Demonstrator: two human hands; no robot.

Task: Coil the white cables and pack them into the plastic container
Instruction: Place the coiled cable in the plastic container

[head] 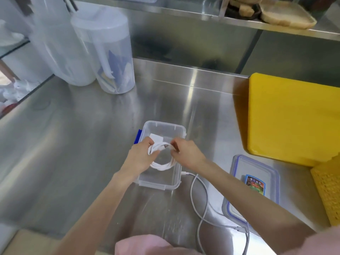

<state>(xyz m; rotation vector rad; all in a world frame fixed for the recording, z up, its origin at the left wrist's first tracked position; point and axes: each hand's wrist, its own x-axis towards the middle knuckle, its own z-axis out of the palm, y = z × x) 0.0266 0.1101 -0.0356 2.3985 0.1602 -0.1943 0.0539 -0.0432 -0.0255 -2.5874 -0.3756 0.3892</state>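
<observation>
- Head view, where things are: both hands hold a coiled white cable (161,157) just over the open plastic container (160,184), which sits on the steel worktop (92,144). The coil's lower loop dips inside the container's walls.
- Head view, the grip: the left hand (141,153) has fingers curled round the left side of the coil; the right hand (185,153) pinches the top of the coil at its right, where a plug end seems to sit.
- Head view, what could go wrong: the loops look held only by the fingers, so letting go early could let the coil spring open and spill over the rim. A small white block (156,139) already lies at the far end of the container, so the coil may ride up on it and not lie flat.
- Head view, more risk: a second cable (200,199) trails loose on the worktop beside the container, passing under the right forearm toward the lid (252,190); a moving arm could drag it.
- Head view, direction: the coil is a rough ring, slightly longer along the container's long axis, which runs away from the person. The ring tilts, top edge raised toward the far end.
</observation>
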